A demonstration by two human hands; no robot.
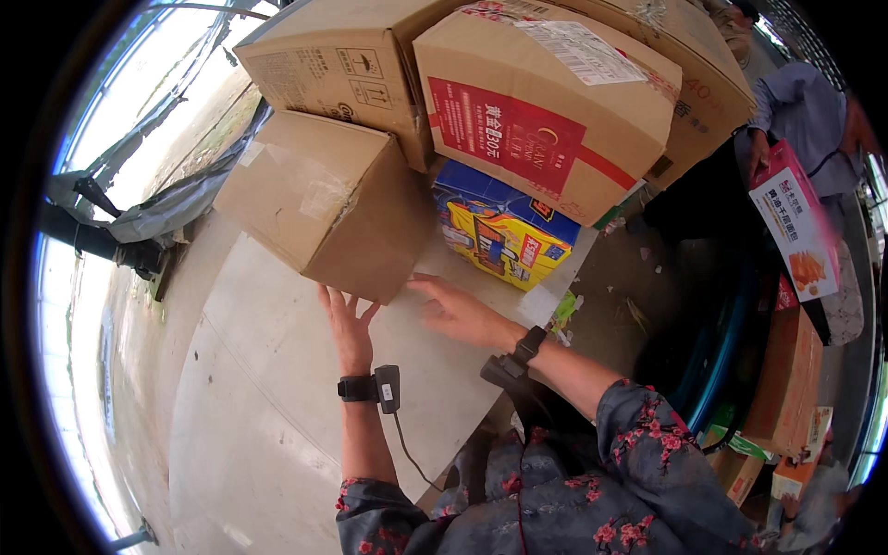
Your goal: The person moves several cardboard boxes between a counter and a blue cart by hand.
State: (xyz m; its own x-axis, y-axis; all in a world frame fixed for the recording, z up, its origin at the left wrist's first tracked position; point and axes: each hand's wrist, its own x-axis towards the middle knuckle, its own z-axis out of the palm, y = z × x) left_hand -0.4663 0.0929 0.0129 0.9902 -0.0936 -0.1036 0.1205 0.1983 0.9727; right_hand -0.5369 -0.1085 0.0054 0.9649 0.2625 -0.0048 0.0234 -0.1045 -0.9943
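Note:
A plain brown cardboard box (305, 187) with clear tape on it stands on the pale tabletop (277, 361). At the box's near lower edge, the fingers of my left hand (347, 329) are spread and touch the cardboard. My right hand (458, 309) is beside the box's near right corner, index finger extended towards it; whether the fingertip touches cannot be told. A blue and yellow printed carton (503, 229) lies just beyond my right hand. Both wrists carry black straps with small devices, and a cable runs from the left one.
Behind are a large printed carton (333, 62), a carton with a red panel (548, 104) and another carton (701, 90). At the right, a person (805, 125) holds a pink and white box (798, 229). More cartons (784, 381) stand at the lower right.

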